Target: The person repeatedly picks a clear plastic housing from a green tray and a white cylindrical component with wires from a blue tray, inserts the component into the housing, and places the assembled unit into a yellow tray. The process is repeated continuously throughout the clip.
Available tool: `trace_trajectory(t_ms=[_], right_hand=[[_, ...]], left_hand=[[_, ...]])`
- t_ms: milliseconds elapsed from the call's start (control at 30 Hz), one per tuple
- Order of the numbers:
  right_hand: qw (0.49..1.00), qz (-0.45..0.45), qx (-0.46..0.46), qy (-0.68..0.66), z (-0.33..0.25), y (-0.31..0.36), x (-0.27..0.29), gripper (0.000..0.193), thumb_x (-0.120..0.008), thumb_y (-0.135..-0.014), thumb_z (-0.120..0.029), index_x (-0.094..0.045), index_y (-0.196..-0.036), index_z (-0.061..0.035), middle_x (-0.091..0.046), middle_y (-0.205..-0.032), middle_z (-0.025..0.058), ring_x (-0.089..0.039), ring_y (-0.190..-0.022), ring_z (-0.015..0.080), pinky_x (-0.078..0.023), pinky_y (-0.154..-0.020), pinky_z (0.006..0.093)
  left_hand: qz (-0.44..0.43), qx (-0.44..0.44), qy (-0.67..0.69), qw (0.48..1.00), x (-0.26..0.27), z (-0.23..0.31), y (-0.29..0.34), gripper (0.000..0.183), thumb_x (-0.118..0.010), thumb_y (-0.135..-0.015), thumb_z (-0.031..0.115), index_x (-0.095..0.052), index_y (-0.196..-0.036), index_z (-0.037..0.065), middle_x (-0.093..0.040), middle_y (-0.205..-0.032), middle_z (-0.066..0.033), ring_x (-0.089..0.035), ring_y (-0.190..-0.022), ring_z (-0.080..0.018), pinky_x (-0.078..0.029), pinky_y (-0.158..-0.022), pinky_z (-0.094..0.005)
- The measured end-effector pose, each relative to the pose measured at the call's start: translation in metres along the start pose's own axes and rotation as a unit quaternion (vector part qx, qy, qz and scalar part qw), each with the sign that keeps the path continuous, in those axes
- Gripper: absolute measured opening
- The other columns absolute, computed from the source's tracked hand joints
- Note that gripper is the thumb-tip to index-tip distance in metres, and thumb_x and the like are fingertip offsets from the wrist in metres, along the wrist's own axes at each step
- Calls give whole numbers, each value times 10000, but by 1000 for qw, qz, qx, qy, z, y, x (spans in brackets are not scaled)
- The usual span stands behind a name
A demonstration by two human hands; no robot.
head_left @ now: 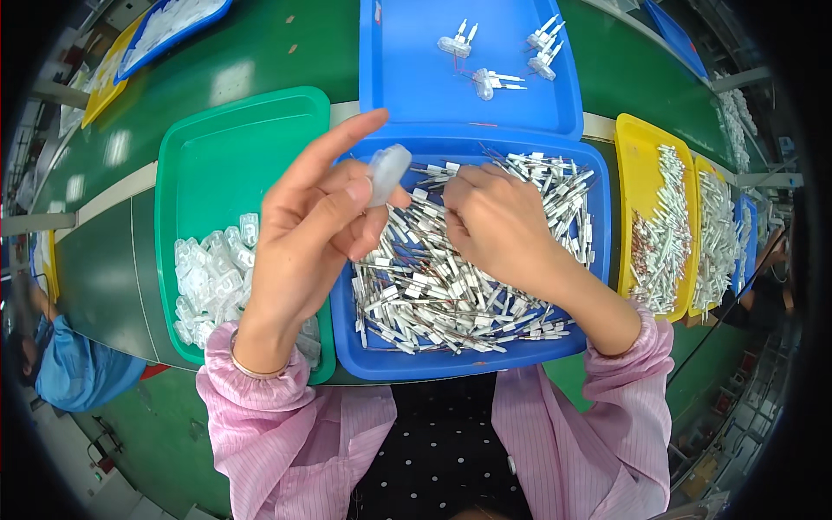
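Observation:
My left hand [305,212] pinches a clear plastic housing [390,176] between thumb and fingers, its index finger stretched out above it. The housing is held tilted over the left part of a blue tray [472,368]. Heaped in that tray are many slim white parts [433,303] with thin dark and reddish wire ends. My right hand [503,221] is low over the heap, its fingers curled down and closed. Its fingertips are turned away, so what they hold, if anything, is hidden.
A green tray [234,147] at left holds more clear housings [208,282]. Beyond, another blue tray [407,78] carries several housings joined with white parts [455,45]. Yellow trays [637,165] of parts line the right side. A person in blue [87,368] sits at far left.

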State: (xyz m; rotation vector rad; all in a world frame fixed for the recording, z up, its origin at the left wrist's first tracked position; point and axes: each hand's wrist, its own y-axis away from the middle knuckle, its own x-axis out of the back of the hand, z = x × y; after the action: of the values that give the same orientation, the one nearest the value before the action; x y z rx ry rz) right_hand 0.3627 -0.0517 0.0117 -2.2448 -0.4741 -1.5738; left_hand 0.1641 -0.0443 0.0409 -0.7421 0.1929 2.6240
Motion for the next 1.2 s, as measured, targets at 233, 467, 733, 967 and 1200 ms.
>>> trace_trajectory(t_ms=[233, 467, 733, 967, 1200], right_hand=[[911, 104, -107, -385, -2, 16, 42, 82, -488, -879, -60, -529, -870, 10, -579, -783, 75, -567, -693, 153, -432, -609, 257], [901, 244, 22, -359, -16, 30, 43, 189, -599, -735, 58, -596, -921, 23, -596, -732, 124, -535, -555, 190, -415, -503, 266], [897, 251, 33, -363, -20, 28, 50, 140, -658, -658, 92, -611, -783, 49, -586, -644, 100, -517, -484, 107, -375, -429, 215], [897, 221, 10, -382, -22, 31, 52, 108, -652, -667, 72, -610, -759, 34, -575, -599, 74, -492, -457, 75, -341, -398, 194], [900, 109, -97, -410, -30, 32, 76, 100, -639, -672, 93, -623, -752, 35, -616, -658, 81, -552, -556, 92, -393, -499, 200]], left_hand=[[8, 63, 144, 987, 4, -23, 0, 402, -470, -898, 81, -368, -1281, 11, -576, -1004, -221, -539, -693, -134, -450, -566, -204], [-51, 6, 21, 998, 6, -26, 5, 375, -513, -874, 78, -413, -1233, 37, -570, -1034, -282, -612, -763, -213, -502, -631, -273], [-72, -39, -30, 996, 6, -26, 7, 356, -561, -845, 80, -451, -1182, 48, -575, -1003, -305, -631, -769, -250, -523, -670, -321], [-90, -79, -57, 991, 8, -22, 6, 351, -563, -841, 60, -460, -1175, 22, -588, -992, -288, -629, -787, -241, -519, -680, -326], [-159, -191, -264, 932, 18, -17, 0, 397, -609, -797, 39, -495, -1174, -15, -591, -985, -275, -619, -787, -251, -509, -643, -332]])
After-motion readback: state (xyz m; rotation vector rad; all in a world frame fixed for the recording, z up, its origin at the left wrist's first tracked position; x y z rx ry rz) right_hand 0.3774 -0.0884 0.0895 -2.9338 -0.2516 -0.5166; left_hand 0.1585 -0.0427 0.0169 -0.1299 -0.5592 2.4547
